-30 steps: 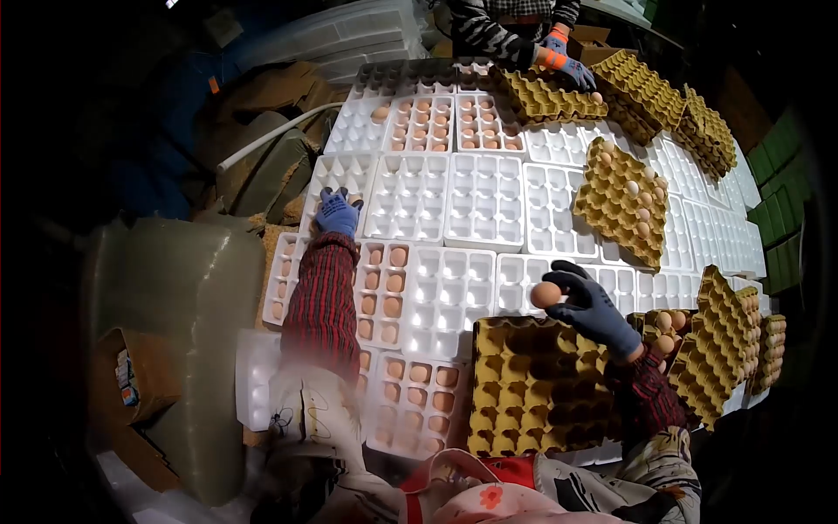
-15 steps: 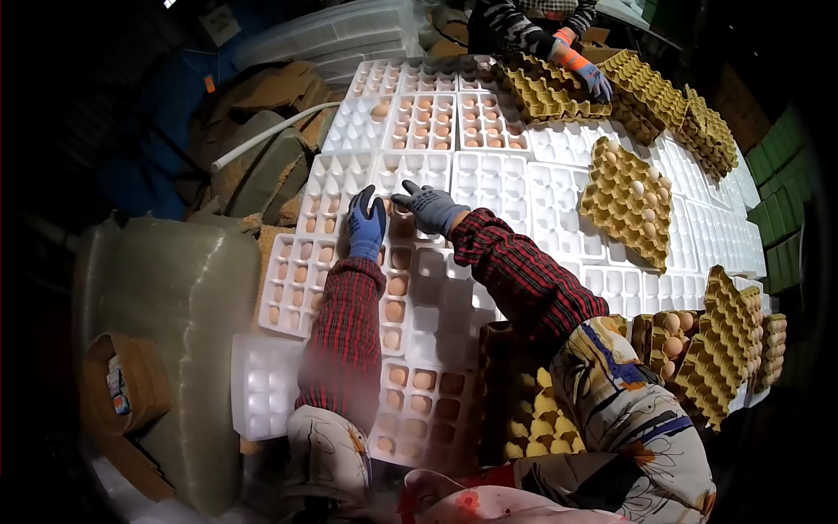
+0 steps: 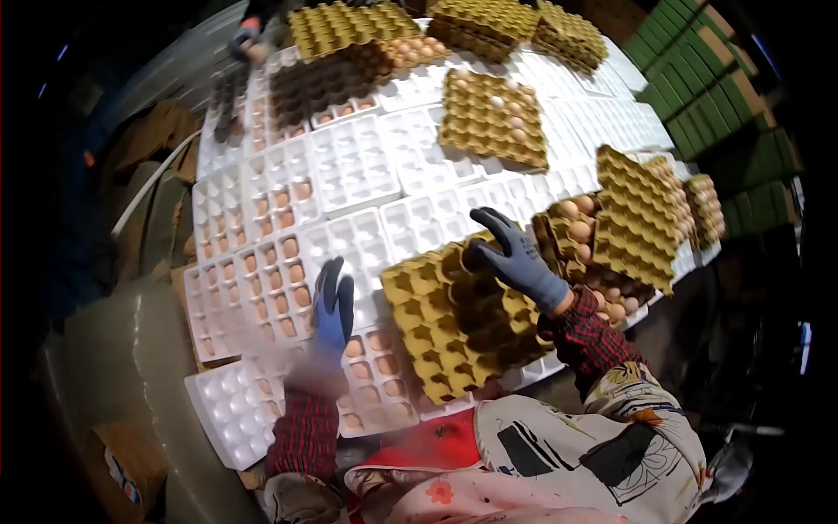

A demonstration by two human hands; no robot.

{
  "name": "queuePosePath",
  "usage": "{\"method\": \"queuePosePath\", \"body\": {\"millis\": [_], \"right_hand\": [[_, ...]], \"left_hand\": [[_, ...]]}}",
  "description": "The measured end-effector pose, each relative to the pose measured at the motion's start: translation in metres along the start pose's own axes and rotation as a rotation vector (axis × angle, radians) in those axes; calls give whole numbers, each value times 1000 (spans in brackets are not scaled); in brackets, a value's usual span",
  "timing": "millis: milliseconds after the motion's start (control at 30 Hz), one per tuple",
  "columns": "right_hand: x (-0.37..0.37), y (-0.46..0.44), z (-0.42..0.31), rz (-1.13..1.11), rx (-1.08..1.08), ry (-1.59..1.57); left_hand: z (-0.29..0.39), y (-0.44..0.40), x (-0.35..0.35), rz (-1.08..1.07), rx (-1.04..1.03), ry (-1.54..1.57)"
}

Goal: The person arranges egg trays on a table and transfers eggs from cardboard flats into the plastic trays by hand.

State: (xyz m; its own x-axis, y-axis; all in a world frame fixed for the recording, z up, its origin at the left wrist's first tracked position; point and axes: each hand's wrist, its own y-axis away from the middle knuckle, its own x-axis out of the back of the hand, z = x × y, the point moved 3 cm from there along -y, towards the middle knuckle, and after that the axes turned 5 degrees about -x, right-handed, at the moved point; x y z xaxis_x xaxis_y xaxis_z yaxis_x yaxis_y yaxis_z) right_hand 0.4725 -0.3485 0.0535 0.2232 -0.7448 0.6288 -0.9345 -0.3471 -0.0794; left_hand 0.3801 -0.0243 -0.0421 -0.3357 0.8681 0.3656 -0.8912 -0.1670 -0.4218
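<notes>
My left hand [image 3: 333, 304], in a blue and dark grey glove, hangs over white foam trays with its fingers stretched out and nothing in them. Close to it, a white tray of brown eggs [image 3: 375, 367] and another egg-filled tray [image 3: 275, 279] lie on the table. My right hand [image 3: 517, 262], gloved in grey, has its fingers apart and hovers above a yellow-brown pulp egg tray [image 3: 428, 323]. I see no eggs in that tray's visible cups; part of it is in shadow. Whether the right fingertips touch it, I cannot tell.
Stacked pulp trays with eggs [image 3: 580, 229] stand at the right, one tray tilted [image 3: 637, 218]. Farther back lies a pulp tray with several eggs [image 3: 493, 118]. A co-worker's gloved hand [image 3: 249, 39] is at the far left. Green cartons [image 3: 690, 79] are stacked at the right.
My view has turned rightward. My right hand has moved from the white trays to above the pulp tray near me. My left hand has come back nearer to me.
</notes>
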Motion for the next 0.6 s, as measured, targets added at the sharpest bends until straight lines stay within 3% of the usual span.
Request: {"method": "queuePosePath", "body": {"millis": [33, 100, 133, 200, 267, 300, 333, 367, 400, 533, 600], "right_hand": [[12, 43, 11, 44, -90, 81], [18, 108, 40, 112, -170, 189], [13, 137, 51, 123, -188, 212], [11, 159, 33, 137, -234, 467], [3, 167, 63, 209, -413, 476], [-10, 170, 97, 222, -482, 307], [-16, 173, 120, 240, -542, 137], [-3, 169, 97, 208, -552, 191], [11, 171, 72, 225, -551, 87], [67, 188, 39, 390, -380, -250], [142, 192, 62, 443, -341, -316]], "left_hand": [[26, 28, -6, -47, 118, 148], [48, 72, -19, -242, 40, -128], [67, 94, -26, -257, 483, 177], [94, 105, -46, -248, 186, 164], [108, 122, -53, -343, 326, 186], [119, 125, -51, -339, 33, 59], [116, 132, -52, -294, -2, 63], [113, 140, -52, -249, -37, 65], [100, 144, -59, -176, 197, 184], [160, 144, -36, -140, 58, 347], [220, 132, -46, -297, -23, 735]]}}
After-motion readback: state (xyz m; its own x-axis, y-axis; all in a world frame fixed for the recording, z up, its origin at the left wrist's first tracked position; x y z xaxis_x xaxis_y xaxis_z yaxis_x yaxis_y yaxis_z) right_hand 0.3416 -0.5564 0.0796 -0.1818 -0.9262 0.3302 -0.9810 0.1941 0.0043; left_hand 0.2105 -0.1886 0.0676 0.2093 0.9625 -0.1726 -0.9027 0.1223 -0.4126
